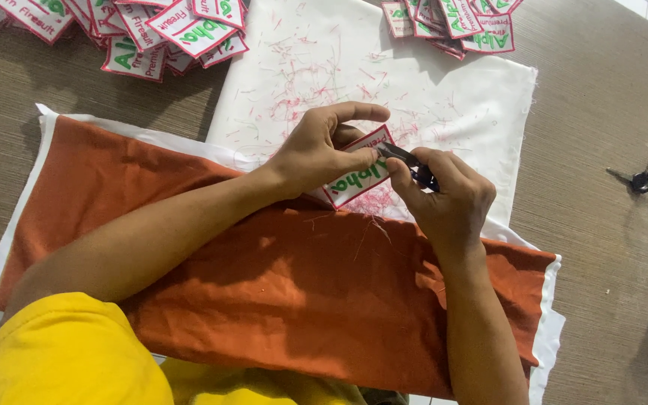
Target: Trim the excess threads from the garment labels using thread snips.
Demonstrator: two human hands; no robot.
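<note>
Head view: two hands trimming a patch over cloth.
The left hand [316,150] pinches a white patch [355,178] above the orange cloth [264,277]; the right hand [444,191] grips small scissors [406,161] at its edge.

In my left hand [316,154] I pinch a white embroidered cloth patch [358,178] with a red stitched border and raised green thread lettering. My right hand [444,199] grips small dark metal snips [406,161], dull in finish. Under my arms lies a matt rust-orange woven cloth [294,292]. Beyond it a smooth white fabric sheet [444,97] is littered with fuzzy red thread clippings [309,82]. The brown floor mat [601,112] looks coarse and finely ribbed.
</note>
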